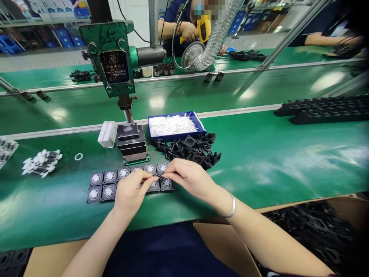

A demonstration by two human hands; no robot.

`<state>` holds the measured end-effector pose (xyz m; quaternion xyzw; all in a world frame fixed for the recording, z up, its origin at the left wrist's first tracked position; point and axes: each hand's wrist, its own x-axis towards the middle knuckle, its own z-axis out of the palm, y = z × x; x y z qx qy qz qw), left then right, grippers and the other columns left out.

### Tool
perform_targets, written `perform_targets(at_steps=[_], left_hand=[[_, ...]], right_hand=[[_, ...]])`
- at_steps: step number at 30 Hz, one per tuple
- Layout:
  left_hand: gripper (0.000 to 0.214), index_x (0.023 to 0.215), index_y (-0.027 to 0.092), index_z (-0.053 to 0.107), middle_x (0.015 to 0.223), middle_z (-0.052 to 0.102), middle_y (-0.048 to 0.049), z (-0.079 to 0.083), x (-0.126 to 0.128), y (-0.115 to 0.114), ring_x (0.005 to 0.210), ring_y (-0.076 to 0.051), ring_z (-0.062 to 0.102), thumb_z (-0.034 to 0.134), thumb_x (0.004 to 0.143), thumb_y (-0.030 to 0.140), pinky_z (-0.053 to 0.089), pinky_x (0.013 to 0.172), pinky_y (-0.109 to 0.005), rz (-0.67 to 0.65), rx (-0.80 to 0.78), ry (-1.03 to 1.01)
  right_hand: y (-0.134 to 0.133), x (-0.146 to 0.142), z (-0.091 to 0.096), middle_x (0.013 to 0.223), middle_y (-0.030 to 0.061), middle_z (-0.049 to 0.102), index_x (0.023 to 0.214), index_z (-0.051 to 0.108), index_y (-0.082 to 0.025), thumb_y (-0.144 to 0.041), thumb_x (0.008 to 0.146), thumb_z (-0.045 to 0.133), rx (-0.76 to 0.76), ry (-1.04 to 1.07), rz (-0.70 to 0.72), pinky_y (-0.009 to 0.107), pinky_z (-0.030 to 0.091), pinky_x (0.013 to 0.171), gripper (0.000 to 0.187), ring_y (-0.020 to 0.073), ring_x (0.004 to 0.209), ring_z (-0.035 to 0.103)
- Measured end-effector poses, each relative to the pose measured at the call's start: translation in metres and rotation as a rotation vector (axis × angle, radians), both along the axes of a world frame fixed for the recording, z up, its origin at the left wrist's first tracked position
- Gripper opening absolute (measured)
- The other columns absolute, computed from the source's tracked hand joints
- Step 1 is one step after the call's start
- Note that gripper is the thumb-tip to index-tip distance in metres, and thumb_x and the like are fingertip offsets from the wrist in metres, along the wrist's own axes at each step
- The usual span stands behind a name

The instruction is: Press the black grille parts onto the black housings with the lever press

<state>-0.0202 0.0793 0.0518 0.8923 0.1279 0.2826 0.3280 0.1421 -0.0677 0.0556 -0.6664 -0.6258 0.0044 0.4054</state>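
Observation:
Two rows of square black pieces with white swirl centres point(110, 191), like small fans, lie side by side on the green bench. Over their right half, my left hand point(131, 190) pinches with thumb and forefinger. My right hand point(188, 179), with a silver bangle at the wrist, makes a similar pinch just to the right. The fingertips of both hands nearly meet above the pieces. Whatever sits between them is too small and covered to name. Several pieces are partly hidden beneath my hands.
Behind the pieces stand a green press point(108, 57) and its black base block point(132, 144). A blue tray of white sticks point(175, 125) and a heap of black parts point(191, 150) lie right of it. White-and-black parts point(42, 162) lie left. Across the bench, a person holds a yellow tool point(204, 29).

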Motion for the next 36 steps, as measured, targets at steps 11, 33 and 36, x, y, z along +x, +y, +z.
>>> perform_targets(at_steps=[11,33,36], left_hand=[[0.018,0.106,0.021,0.073,0.102,0.079,-0.003,0.005,-0.005,0.001,0.095,-0.019,0.075,0.057,0.098,0.021,0.058,0.097,-0.034,-0.146,0.164,-0.018],[0.036,0.133,0.026,0.057,0.13,0.067,-0.0066,0.021,-0.073,0.055,0.127,-0.024,0.059,0.055,0.098,0.03,0.039,0.117,-0.046,0.166,0.255,0.022],[0.059,0.144,0.025,0.045,0.145,0.054,-0.0134,0.011,-0.091,0.077,0.138,-0.035,0.047,0.06,0.093,0.049,0.028,0.119,-0.062,0.109,0.359,0.147]], right_hand=[[-0.001,-0.003,-0.002,0.081,0.0036,0.065,0.087,0.058,-0.017,-0.026,0.099,0.057,-0.007,-0.019,-0.008,0.026,0.05,0.067,0.015,0.0147,0.074,0.062],[-0.011,0.013,0.027,0.083,0.0055,0.06,0.101,0.054,-0.016,-0.067,0.087,0.058,-0.023,-0.155,-0.324,0.028,0.046,0.059,0.053,0.0153,0.064,0.054],[-0.021,0.005,0.019,0.121,0.0156,0.06,0.137,0.04,-0.016,-0.069,0.077,0.069,-0.25,0.015,-0.168,0.031,0.054,0.062,0.085,0.014,0.064,0.059]])
